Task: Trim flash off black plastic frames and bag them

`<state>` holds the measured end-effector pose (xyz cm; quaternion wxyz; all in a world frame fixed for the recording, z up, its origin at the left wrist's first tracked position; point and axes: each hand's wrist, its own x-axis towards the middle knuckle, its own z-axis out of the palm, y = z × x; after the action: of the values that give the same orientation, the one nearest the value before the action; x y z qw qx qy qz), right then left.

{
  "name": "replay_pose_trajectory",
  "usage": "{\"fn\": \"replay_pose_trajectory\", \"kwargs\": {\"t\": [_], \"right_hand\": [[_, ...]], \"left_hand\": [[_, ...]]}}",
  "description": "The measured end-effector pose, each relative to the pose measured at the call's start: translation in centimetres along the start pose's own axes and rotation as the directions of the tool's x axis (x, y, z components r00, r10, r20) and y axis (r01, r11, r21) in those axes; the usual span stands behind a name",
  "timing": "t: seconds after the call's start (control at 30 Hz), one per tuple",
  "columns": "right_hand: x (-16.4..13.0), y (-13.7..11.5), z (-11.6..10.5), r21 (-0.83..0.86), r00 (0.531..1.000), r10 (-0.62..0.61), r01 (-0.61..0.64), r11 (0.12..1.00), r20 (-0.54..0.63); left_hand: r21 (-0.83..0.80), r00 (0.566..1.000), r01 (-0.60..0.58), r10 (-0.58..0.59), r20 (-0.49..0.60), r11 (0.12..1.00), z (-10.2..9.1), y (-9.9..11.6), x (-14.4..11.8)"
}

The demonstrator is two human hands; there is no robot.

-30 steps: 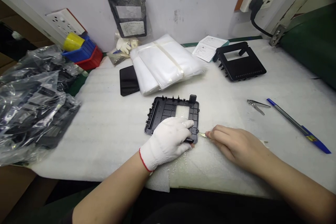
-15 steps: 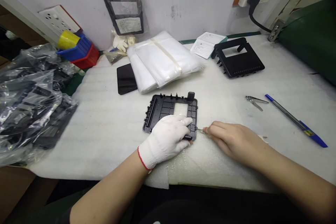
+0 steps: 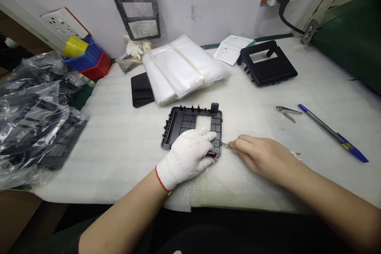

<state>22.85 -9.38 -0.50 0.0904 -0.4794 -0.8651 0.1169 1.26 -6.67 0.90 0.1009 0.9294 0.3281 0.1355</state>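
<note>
A black plastic cover (image 3: 183,124) with a rectangular window, ribs and edge clips lies on the foam-covered table in front of me. My left hand (image 3: 190,154), in a white knitted glove with a red cuff, grips its near right part. The fingers lie across the cover, and a fingertip shows at its near edge. My bare right hand (image 3: 258,154) pinches a thin metal blade (image 3: 225,145) whose tip meets the cover's right edge by a clip. The rest of that tool is hidden in my fingers.
Nail clippers (image 3: 287,112) and a blue pen (image 3: 333,133) lie right. Behind are a second black cover (image 3: 272,72), a booklet (image 3: 228,55), stacked clear bags (image 3: 190,73) and a dark phone-like slab (image 3: 141,91). Bagged black parts (image 3: 44,115) and small bins (image 3: 97,65) stand left.
The whole view has shifted slightly. My left hand keeps its hold on the cover, and the blade in my right hand stays at the cover's right edge.
</note>
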Motion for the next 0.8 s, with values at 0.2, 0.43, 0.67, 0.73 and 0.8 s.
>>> {"fn": "replay_pose_trajectory", "kwargs": {"t": [0.2, 0.43, 0.67, 0.73, 0.8], "right_hand": [[0.1, -0.1, 0.2, -0.041, 1.000, 0.019, -0.019, 0.999, -0.014], [-0.1, -0.6, 1.5, -0.124, 0.978, 0.098, -0.123, 0.985, -0.186], [-0.8, -0.3, 1.3, -0.275, 0.902, 0.237, -0.345, 0.897, -0.360], [-1.3, 0.7, 1.0, -0.323, 0.849, 0.318, -0.468, 0.822, -0.421], [-1.9, 1.7, 0.6, -0.361, 0.830, 0.318, -0.501, 0.787, -0.458]], "left_hand": [[-0.001, 1.000, -0.005, 0.005, -0.018, 1.000, 0.2, 0.0, -0.3], [-0.026, 0.997, -0.013, 0.012, -0.073, 1.000, 0.3, -0.1, -0.2], [-0.114, 0.994, -0.052, 0.040, -0.101, 0.992, 0.1, -0.5, -0.5], [-0.220, 0.981, -0.067, 0.024, -0.190, 0.973, -0.9, -0.3, -1.0], [-0.404, 0.959, -0.086, -0.033, -0.280, 0.911, -2.4, 0.2, -1.7]]}}
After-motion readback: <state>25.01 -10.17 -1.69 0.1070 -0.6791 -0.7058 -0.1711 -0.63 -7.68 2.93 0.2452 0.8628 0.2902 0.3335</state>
